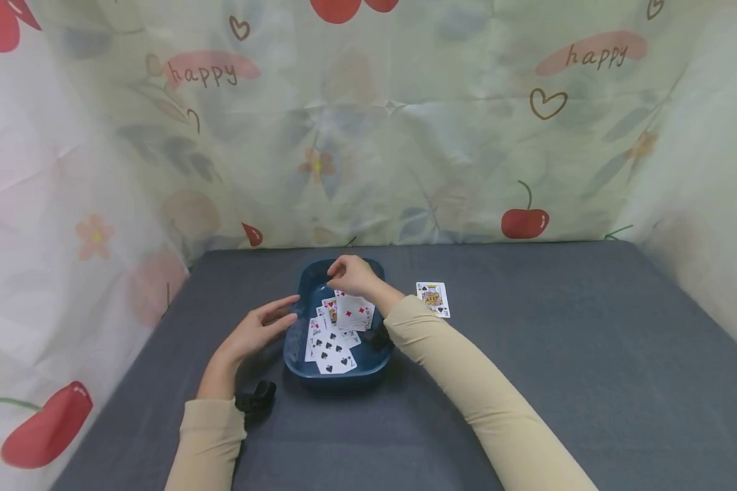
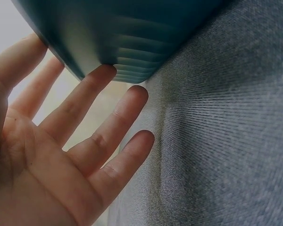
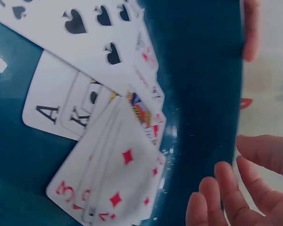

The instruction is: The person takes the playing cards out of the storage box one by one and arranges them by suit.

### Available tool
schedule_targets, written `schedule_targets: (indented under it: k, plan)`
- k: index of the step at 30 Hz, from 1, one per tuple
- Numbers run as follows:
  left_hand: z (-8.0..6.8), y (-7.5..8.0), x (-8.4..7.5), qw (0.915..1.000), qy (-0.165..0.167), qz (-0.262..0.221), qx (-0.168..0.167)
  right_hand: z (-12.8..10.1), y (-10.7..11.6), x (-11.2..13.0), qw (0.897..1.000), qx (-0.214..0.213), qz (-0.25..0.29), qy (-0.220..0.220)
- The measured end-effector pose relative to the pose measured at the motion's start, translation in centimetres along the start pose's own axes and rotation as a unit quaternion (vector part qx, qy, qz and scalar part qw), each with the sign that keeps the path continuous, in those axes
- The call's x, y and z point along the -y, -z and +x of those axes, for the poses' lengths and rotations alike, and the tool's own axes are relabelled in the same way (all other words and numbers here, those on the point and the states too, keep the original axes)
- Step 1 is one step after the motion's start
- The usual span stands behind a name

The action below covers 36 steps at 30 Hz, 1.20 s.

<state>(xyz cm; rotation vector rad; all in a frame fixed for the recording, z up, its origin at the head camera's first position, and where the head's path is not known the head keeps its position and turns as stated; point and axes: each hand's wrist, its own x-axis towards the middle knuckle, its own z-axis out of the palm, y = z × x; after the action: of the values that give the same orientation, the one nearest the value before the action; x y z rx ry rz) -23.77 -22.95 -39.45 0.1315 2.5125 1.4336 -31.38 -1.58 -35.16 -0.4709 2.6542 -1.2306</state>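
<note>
A dark blue plastic basin point(image 1: 305, 276) holds a loose, overlapping pile of playing cards. Lowest in the pile lies a seven of spades point(image 1: 336, 353); a sheaf of diamond cards point(image 3: 125, 162) fans out near an ace point(image 3: 48, 114) and a king point(image 3: 79, 117). My left hand point(image 1: 254, 334) is at the basin's left side, fingers spread and fairly straight, some fingertips point(image 2: 104, 70) against its outer wall. Over the far half of the basin hovers my right hand point(image 1: 351, 275), its fingers loosely bent, with nothing visible between thumb and fingers point(image 3: 226, 176).
A king of spades point(image 1: 432, 300) lies face up on the grey cloth-covered table point(image 1: 559, 354), right of the basin. Black wrist devices sit at the left wrist point(image 1: 258, 399) and right wrist. A printed curtain point(image 1: 393, 157) hangs behind the table.
</note>
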Motion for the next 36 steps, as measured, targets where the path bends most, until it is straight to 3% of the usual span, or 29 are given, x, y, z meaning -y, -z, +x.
schedule_targets:
  k: [7,13,21,28,36]
  plan:
    - [0.1,-0.1,-0.2,1.0000,-0.005,-0.002,-0.001,0.7,-1.1,-0.9,0.997,-0.022,-0.059,-0.054]
    - [0.1,-0.2,-0.3,0.9999,0.011,-0.003,-0.007,0.8,-1.4,-1.5,0.991,-0.017,-0.098,-0.085]
    - [0.0,0.0,-0.3,1.0000,0.001,0.004,-0.005,0.4,-1.7,-1.5,0.983,-0.003,-0.129,-0.131]
    - [-0.2,0.0,-0.5,1.0000,0.005,-0.003,-0.004,0.3,-1.8,-1.6,0.979,0.015,-0.147,-0.137]
    - [-0.1,0.0,-0.3,0.9999,0.008,0.007,-0.008,0.4,-1.8,-1.7,0.985,0.009,-0.131,-0.111]
